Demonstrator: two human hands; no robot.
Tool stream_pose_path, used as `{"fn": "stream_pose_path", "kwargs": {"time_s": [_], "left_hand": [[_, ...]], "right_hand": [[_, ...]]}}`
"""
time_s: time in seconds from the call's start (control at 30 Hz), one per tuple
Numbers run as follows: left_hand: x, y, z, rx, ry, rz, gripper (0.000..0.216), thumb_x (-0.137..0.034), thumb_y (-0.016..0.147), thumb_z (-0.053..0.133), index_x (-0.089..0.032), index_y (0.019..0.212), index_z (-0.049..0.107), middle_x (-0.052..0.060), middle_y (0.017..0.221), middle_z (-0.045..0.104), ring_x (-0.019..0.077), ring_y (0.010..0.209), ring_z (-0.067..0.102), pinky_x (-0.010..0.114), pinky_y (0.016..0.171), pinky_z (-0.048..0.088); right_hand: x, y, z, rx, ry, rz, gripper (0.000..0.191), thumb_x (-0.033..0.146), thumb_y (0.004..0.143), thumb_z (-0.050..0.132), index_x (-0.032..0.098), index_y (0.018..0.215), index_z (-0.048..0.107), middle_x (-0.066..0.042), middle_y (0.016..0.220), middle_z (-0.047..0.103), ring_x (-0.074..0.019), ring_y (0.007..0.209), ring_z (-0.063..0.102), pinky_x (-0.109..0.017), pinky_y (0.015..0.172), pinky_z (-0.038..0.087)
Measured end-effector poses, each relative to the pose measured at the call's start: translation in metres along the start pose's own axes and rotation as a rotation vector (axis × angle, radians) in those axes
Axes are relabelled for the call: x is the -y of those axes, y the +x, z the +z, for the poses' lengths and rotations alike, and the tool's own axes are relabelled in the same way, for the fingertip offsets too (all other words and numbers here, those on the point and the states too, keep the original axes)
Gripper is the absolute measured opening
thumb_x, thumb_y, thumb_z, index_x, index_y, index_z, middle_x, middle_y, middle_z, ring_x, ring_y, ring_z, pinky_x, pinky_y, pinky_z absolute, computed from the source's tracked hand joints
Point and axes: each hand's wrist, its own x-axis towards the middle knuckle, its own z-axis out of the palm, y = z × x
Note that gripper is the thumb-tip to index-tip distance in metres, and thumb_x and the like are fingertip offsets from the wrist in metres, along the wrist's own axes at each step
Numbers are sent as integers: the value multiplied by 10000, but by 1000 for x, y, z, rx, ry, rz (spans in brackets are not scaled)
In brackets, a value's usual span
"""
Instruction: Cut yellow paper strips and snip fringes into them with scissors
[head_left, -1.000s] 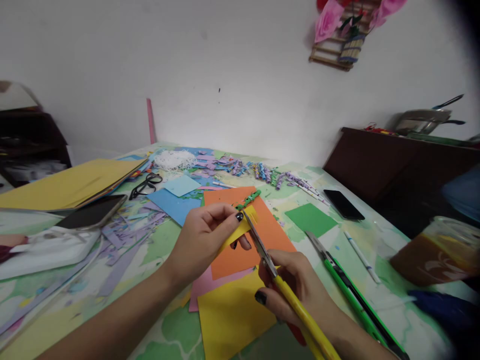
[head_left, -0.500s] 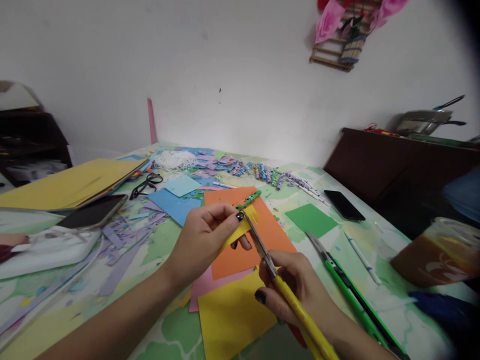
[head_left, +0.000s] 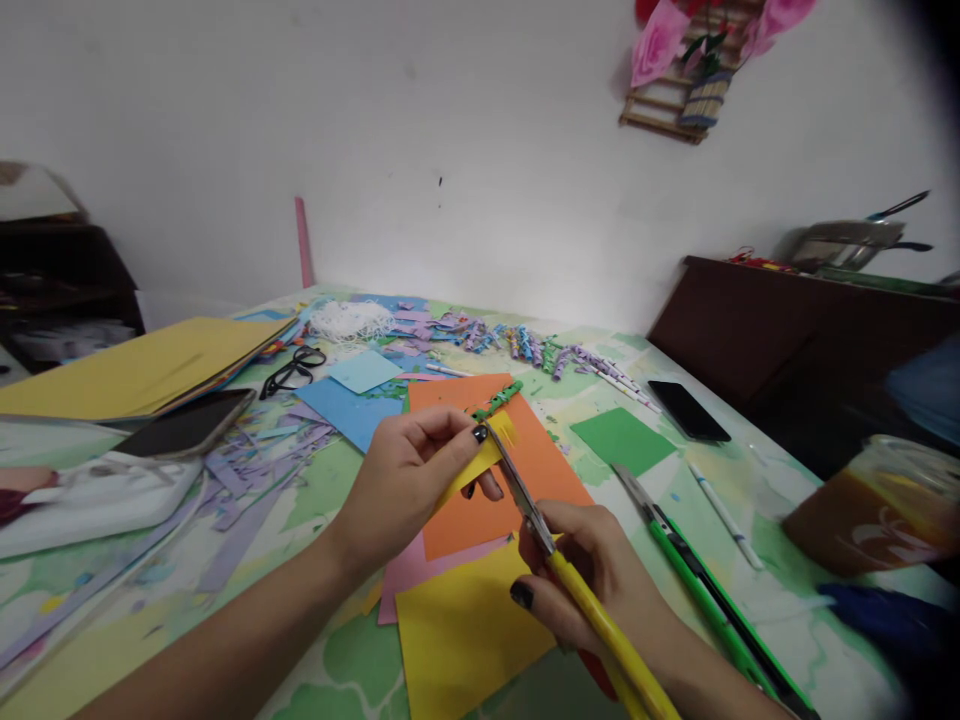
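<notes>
My left hand (head_left: 420, 465) pinches a small yellow paper piece (head_left: 469, 472) between thumb and fingers. Fine slits show at the far end of that piece. In my right hand (head_left: 600, 580) are scissors (head_left: 600, 625) with yellow handles, their metal blades reaching up to the paper beside my left thumb. Below both hands lie an orange sheet (head_left: 540, 450), a pink sheet (head_left: 405, 570) and a larger yellow sheet (head_left: 465, 630). A curled green paper strip (head_left: 499, 398) rests on the orange sheet just past my left fingers.
To the right are a green utility knife (head_left: 705, 590), a green paper square (head_left: 622, 440), a pen-like stick (head_left: 724, 515), a phone (head_left: 688, 410) and a cup of brown drink (head_left: 874, 510). Purple scraps (head_left: 240, 480), eyeglasses (head_left: 292, 372) and another phone (head_left: 187, 425) lie left. Paper curls (head_left: 525, 345) line the back.
Almost nothing differs. My right hand and the scissors have shifted by a hair, with the blades still at the yellow paper.
</notes>
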Motion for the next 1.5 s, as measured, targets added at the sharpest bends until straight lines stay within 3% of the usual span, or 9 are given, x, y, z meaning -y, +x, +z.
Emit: {"fn": "stream_pose_path", "kwargs": {"time_s": [0.77,1.1,1.5], "left_hand": [[-1,2,1,9,-27,16,187,-202,870,562,-158,705,640,-2,562,669,119,547,633,223,555,462],[-1,2,2,23,-44,-11,192,-222,868,564,-146,707,637,8,586,667,132,559,647,233,576,479],[0,1,2,18,-18,-11,195,-233,871,561,-144,717,640,11,587,679,125,560,639,229,575,470]], "right_hand": [[0,1,1,-23,-23,2,237,261,707,599,214,645,376,79,546,281,-80,482,249,-224,423,185],[-1,2,-3,10,27,-67,298,388,701,656,201,674,425,56,584,325,-93,507,277,-231,442,214],[-1,1,-2,8,53,-62,254,294,707,645,203,672,410,73,565,303,-84,492,261,-230,434,198]]}}
